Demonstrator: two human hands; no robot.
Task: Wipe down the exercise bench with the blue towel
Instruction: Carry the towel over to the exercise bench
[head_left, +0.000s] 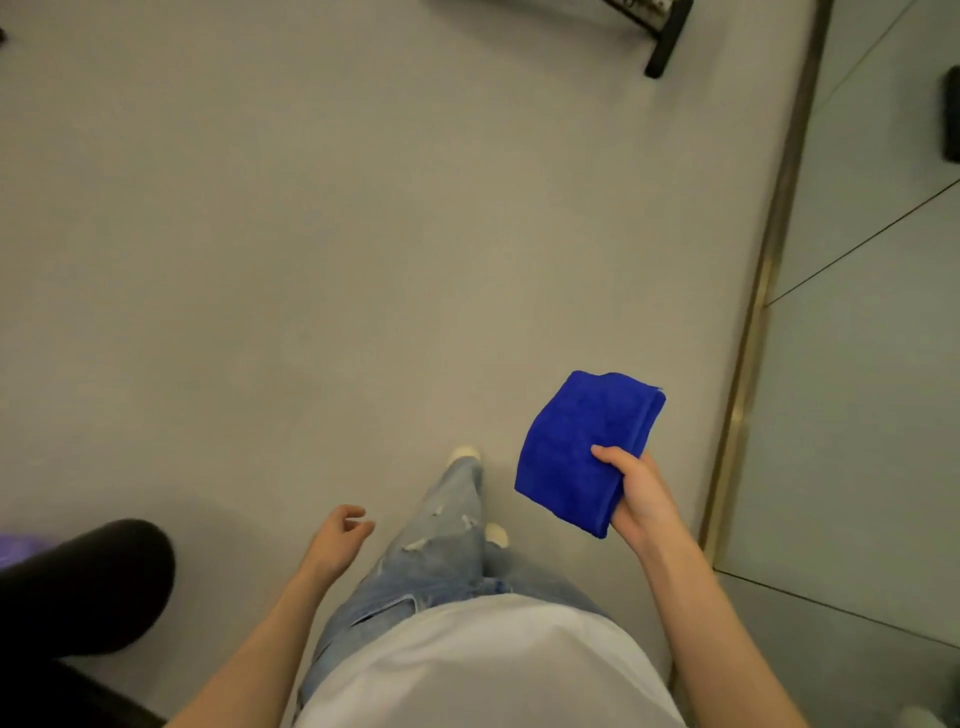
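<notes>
right hand (639, 499) pinches folded blue towel (576, 447), thumb on top, at near right | left hand (340, 535) loosely curled, empty | black padded shape (88, 582) near left, likely the bench: left of towel, nearer left hand | wiping not begun

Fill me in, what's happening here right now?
A person stands on a pale floor, one foot forward. Their right hand holds the folded blue towel, thumb on top. The left hand hangs free, fingers loosely curled, holding nothing. The towel touches no surface, so wiping is not yet under way. A dark padded shape at lower left may be the bench; I cannot tell.
</notes>
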